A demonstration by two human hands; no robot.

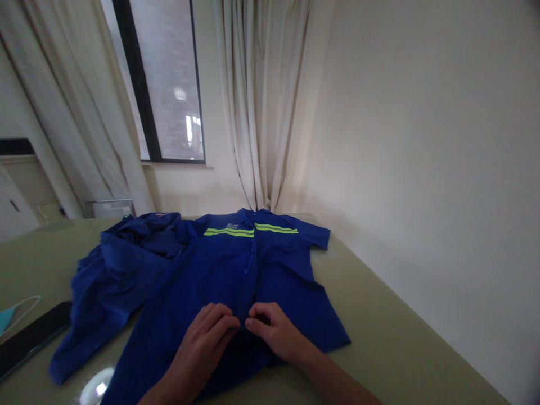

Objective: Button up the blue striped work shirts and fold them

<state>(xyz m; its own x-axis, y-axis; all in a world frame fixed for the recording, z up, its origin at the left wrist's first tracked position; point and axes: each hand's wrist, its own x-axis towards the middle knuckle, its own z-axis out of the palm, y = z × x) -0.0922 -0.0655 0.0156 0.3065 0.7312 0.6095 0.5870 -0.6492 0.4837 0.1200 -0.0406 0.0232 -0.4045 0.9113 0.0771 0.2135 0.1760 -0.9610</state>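
A blue short-sleeved work shirt [223, 264] with yellow-green reflective stripes across the chest lies spread face up, its collar toward the window. Both hands meet at the lower part of its front opening. My left hand [206, 332] is closed, fingertips pinching the shirt's front edge. Close beside it, my right hand [272, 329] pinches the other side of the opening between thumb and forefinger. Above the hands a button [247, 271] shows on the front strip. Whatever lies right between the fingertips is too small to make out.
Another crumpled blue garment [126, 259] lies against the shirt's left side. A black phone-like object [34, 337] and a light blue face mask [6, 319] are on the table [392, 337] at far left. A wall [442, 169] borders the right; curtains [261, 101] hang behind.
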